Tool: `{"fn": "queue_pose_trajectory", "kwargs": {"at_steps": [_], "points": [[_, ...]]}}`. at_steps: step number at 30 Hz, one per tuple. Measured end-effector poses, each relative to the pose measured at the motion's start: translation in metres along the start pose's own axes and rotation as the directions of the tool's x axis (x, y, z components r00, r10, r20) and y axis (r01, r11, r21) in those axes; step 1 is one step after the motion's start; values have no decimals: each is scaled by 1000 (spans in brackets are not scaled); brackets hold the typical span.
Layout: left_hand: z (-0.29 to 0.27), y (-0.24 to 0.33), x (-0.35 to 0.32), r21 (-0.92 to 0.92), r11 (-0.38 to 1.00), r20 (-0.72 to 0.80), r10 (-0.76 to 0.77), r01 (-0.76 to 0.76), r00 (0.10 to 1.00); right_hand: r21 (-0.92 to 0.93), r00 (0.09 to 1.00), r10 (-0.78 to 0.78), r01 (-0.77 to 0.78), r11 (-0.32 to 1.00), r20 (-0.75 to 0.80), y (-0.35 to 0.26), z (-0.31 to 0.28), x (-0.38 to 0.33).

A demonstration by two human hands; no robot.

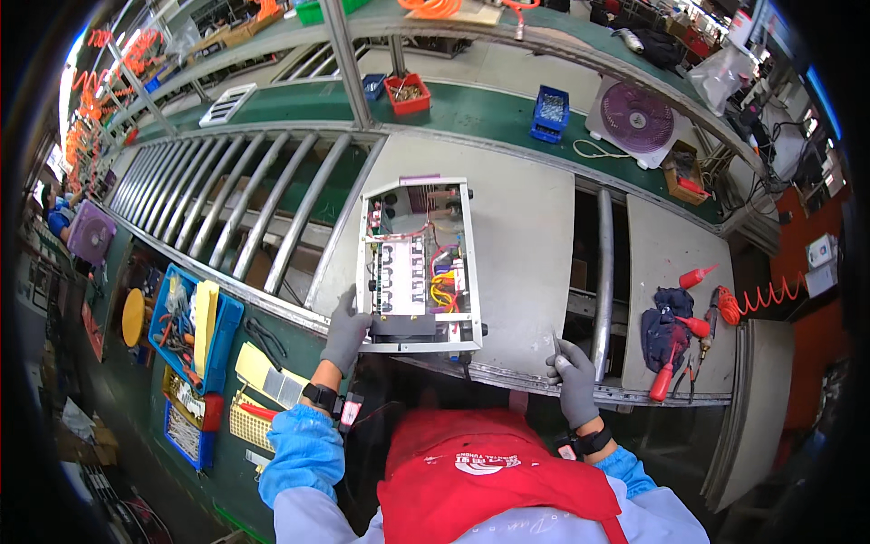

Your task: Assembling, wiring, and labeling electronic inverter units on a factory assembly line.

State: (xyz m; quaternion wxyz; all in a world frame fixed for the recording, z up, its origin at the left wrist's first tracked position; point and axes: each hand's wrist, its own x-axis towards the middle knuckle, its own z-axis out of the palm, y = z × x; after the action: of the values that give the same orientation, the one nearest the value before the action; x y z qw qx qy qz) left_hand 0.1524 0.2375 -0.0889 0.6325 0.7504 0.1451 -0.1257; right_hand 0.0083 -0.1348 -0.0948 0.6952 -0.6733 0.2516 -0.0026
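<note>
The unit [405, 272], likely heavy, suits holding by its stiff frame [472, 272]: left hand [346, 334] touches near-left, grip unclear; right hand [575, 376] pinches something thin [555, 344].

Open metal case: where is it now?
In the head view, the case sits just left of centre on the grey surface, the left hand at its near left corner.

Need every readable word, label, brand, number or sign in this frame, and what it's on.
Red apron: white logo with lettering; wording not reproduced.
Pale shirt: faint lettering, too blurred to read.
White box at right: bluish print, too small to read.
White-and-red wrist tag: marks too small to read.
Open electronics chassis: no legible text.
</note>
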Motion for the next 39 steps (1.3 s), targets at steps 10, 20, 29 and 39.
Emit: {"fn": "queue_pose_trajectory", "kwargs": {"at_steps": [10,20,29,39], "points": [[124,20,-58,796,229,446,405,-561,798,-76,992,86,-79,994,93,-5,19,2],[178,37,-45,799,570,160,106,-191,981,-57,988,114,-108,992,105,1,-49,27],[159,90,-84,-473,866,-71,146,-162,987,-35,961,178,-174,984,213,12,-70,67],[101,14,-64,80,958,-175,286,-276,942,17,925,-158,163,987,345,-94,1,51]]}}
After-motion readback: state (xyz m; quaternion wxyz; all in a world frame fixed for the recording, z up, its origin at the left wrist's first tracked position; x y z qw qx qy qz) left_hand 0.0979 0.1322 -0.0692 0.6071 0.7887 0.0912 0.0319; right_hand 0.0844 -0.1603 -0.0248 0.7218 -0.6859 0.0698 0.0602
